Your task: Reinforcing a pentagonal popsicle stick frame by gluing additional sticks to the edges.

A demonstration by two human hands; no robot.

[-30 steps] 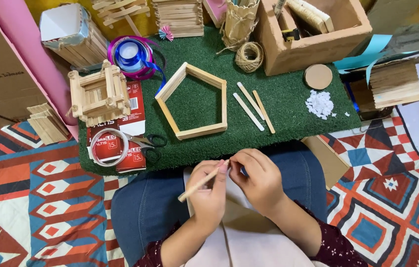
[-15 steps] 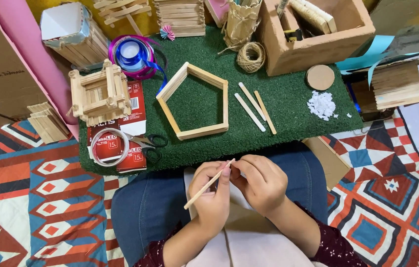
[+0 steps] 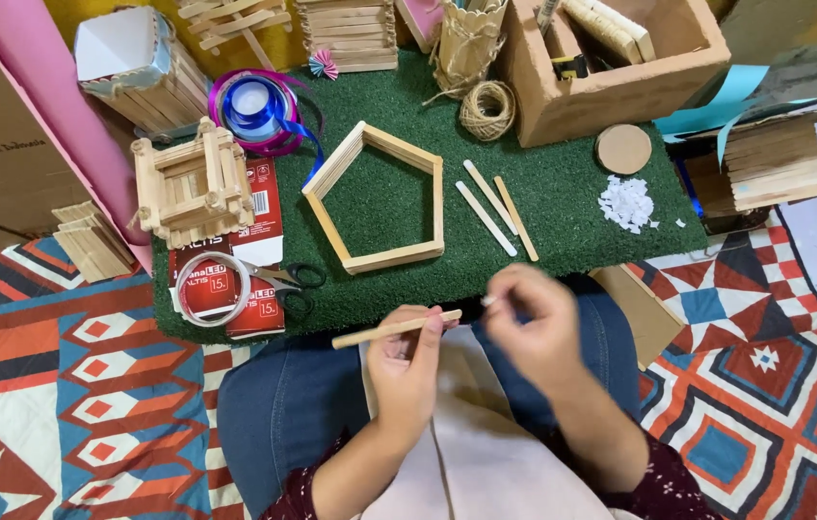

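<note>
My left hand (image 3: 407, 366) grips a wooden craft stick (image 3: 382, 331) over my lap, the stick lying almost level and pointing left. My right hand (image 3: 534, 323) is blurred, just right of the stick's end, with its fingertips pinched on something small and pale; I cannot tell what it is. Ahead on the green mat (image 3: 563, 207) lies a pentagon frame of glued sticks (image 3: 380, 197). Three loose sticks (image 3: 497, 210) rest to its right.
A stick cabin (image 3: 187, 183) stands on a red box at the left, with a tape ring (image 3: 211, 289) and scissors (image 3: 288, 279) nearby. Ribbon spool (image 3: 254, 106), twine ball (image 3: 487, 108), cardboard box (image 3: 611, 58), round wooden disc (image 3: 623, 149), white scraps (image 3: 626, 202) and stick stacks (image 3: 775, 164) surround the mat.
My right hand has pulled away to the right of the stick. The stick in my left hand has dropped from a steep tilt to nearly level.
</note>
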